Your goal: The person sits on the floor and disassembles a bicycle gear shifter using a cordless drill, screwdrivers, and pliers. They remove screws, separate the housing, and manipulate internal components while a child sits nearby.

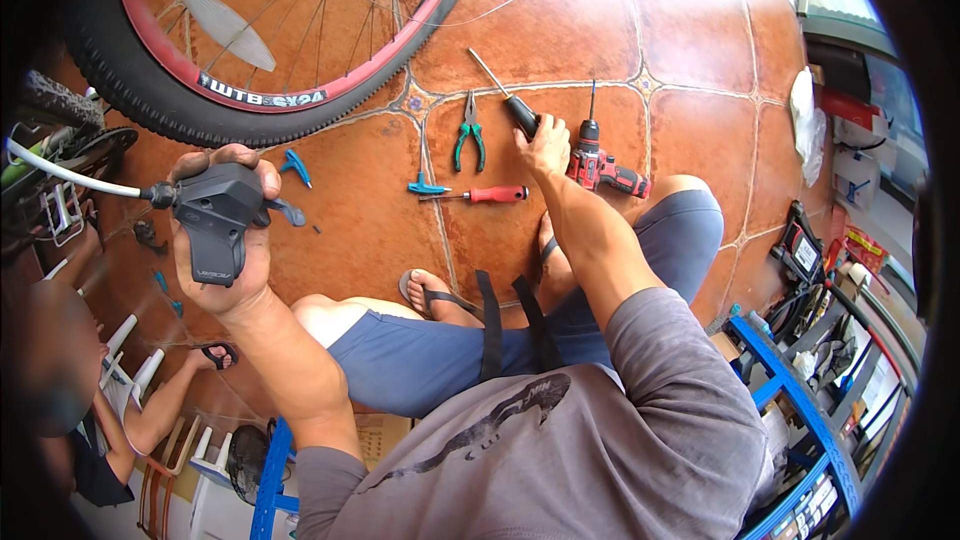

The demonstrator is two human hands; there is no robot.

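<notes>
My left hand (pixel 254 265) is raised at the left with its fingers wrapped round a black bicycle gear shifter (pixel 218 210). A white cable housing (pixel 75 176) enters the shifter's left end, and a small lever (pixel 290 212) sticks out on the right. Down at the floor, my right hand (pixel 546 148) closes on the handle end of a black-handled screwdriver (pixel 518 112), whose shaft points up and left. Just right of that hand lies a red and black cordless drill (pixel 605 170). Green-handled pliers (pixel 469 135) and a red-handled screwdriver (pixel 497 194) lie to its left.
A bicycle wheel (pixel 275 108) with a red rim stands at the upper left. Blue hex keys (pixel 428 186) lie on the tiled floor (pixel 520 20). Another person's arm (pixel 165 405) shows at lower left. A blue shelf frame (pixel 790 380) with parts stands at the right.
</notes>
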